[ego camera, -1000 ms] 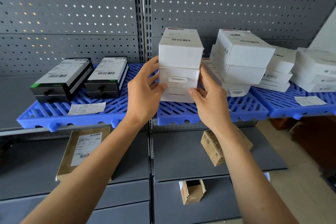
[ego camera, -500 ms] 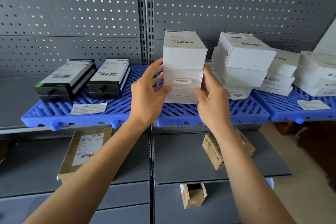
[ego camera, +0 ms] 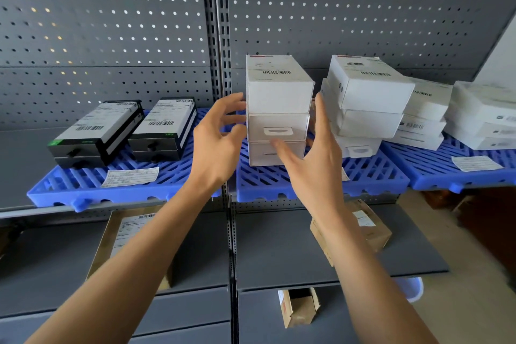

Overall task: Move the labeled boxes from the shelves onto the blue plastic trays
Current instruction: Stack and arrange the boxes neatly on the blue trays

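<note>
Blue tray [ego camera: 371, 176], three stacked white barcoded boxes [ego camera: 277, 109], both hands [ego camera: 217, 145] [ego camera: 315, 159] spread, empty.

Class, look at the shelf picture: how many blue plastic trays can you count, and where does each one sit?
3. The left tray holds black boxes, the middle tray holds white box stacks, and the right tray runs off the frame edge. More may lie beyond view.

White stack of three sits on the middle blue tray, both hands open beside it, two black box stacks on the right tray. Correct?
Not quite. In the head view the black box stacks sit on the left blue tray. The white stack, middle blue tray, open left hand and right hand are as stated.
</note>
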Demonstrator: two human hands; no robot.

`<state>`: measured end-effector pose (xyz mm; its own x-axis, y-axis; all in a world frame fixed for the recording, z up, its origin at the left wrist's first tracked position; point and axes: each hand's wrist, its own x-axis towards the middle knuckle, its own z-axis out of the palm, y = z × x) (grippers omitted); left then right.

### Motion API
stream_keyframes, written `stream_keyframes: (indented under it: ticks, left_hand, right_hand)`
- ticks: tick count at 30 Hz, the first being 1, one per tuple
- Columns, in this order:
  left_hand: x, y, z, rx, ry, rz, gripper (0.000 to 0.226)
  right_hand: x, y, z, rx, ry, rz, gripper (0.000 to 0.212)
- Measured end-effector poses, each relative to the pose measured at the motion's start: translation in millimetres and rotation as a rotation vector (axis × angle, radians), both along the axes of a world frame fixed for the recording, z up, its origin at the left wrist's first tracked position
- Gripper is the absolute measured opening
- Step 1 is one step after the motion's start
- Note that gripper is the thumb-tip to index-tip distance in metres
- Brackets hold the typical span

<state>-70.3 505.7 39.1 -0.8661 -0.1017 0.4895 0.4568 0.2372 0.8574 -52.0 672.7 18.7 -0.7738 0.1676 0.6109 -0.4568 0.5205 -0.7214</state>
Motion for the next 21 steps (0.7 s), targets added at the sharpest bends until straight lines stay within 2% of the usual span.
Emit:
stream_keyframes:
  ticks: [7,15,21]
  left_hand:
    - [-54.7,-3.1,23.4,0.117,-0.165,0.034,0.039]
    - [-104.6,0.3,18.6,0.158,-0.263,0.021,0.053]
    - [-122.7,-0.8,13.1,0.226,-0.341,0.012,0.072]
  right_hand:
    - [0.4,-6.2,2.7,0.031,0.003,-0.006,0.095]
    - [-1.8,-7.5,1.2,0.058,0.023,-0.04,0.094]
    - [-1.8,-12.7,2.5,0.214,0.142,-0.113,0.087]
